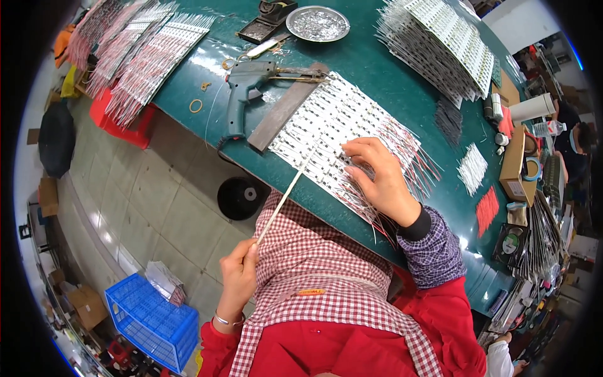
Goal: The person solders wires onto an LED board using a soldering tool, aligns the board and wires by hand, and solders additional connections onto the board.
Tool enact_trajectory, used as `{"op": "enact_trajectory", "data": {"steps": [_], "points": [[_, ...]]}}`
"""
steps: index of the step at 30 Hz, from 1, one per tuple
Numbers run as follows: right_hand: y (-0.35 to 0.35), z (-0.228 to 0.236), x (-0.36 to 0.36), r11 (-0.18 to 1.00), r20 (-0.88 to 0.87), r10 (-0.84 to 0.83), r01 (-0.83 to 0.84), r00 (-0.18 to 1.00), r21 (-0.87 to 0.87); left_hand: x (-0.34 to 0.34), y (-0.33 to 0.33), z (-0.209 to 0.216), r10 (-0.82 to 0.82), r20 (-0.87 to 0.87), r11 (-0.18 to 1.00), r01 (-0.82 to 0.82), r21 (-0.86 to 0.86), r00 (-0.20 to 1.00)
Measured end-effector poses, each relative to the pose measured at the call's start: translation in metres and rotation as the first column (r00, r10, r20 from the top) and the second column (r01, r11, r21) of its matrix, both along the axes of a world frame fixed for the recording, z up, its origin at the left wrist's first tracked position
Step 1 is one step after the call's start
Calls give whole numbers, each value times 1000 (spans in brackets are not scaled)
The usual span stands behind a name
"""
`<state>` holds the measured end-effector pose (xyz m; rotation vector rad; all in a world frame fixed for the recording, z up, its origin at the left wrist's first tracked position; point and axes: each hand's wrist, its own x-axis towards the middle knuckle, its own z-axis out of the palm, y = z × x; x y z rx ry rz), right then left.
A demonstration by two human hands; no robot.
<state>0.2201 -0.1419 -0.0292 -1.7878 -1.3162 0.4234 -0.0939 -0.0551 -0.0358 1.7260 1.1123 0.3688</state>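
Note:
My left hand (240,271) is closed round the lower end of a thin off-white stick (280,210). The stick slants up over the table edge, and its far tip meets a white circuit board panel (326,119) with rows of small dark parts. Over the right part of that panel hovers my right hand (377,176), thumb and forefinger apart, with nothing visible between them. Red and white wires (411,154) fan out from the panel's right side, partly behind my right hand. A flat grey metal bar (284,116) lies across the panel's left edge.
A grey-green pistol-shaped tool (242,94) lies left of the bar, near a metal dish (318,24). Wired panel stacks stand at far right (449,44) and far left (154,60). White (472,168) and red (487,210) small piles lie rightward. A black bin (239,198) stands below.

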Motion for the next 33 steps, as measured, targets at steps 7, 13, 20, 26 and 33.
{"op": "enact_trajectory", "data": {"steps": [7,13,20,26,33], "points": [[-1,5,7,1000,-108,26,-27,994,-6,36,4,-5,-9,72,1000,10,-15,997],[-5,11,25,999,-112,-33,35,993,23,70,19,-4,-2,161,988,26,-151,987],[26,15,97,988,163,-153,148,975,42,100,25,-10,8,198,997,7,-75,980],[67,-29,104,989,141,-146,145,979,12,115,26,-13,-74,148,996,67,56,986],[73,-35,101,979,149,-202,194,968,67,125,23,-8,-139,160,987,124,101,977]]}}
